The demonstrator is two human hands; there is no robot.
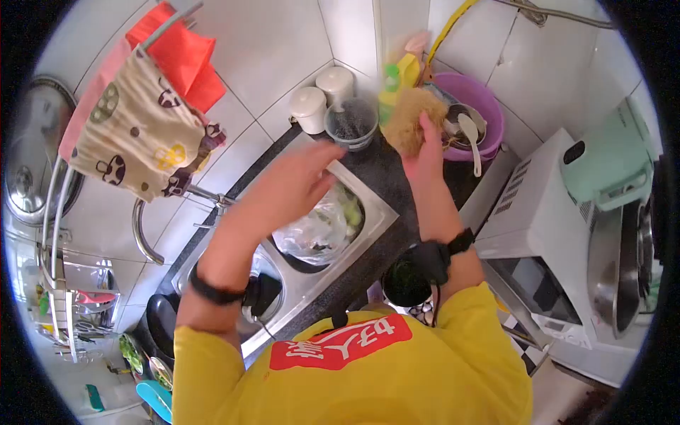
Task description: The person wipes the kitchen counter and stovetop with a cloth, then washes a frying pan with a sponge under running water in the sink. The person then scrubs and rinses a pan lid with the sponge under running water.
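My right hand (428, 150) grasps a tan, rough fibrous pad (409, 122) over the black speckled countertop (380, 168), near a green-topped yellow plastic bottle (388, 99) and a round purple plastic basin (496, 108), while my left hand (283, 184), its blurred fingers loosely extended with nothing visible in them, hangs over the steel sink (380, 212). A careless swing of the pad could, I judge, topple the bottle or catch the white spoon (469, 131) in the basin. The pad hides part of the bottle, and wrinkled clear plastic (315, 232) obscures the sink's contents.
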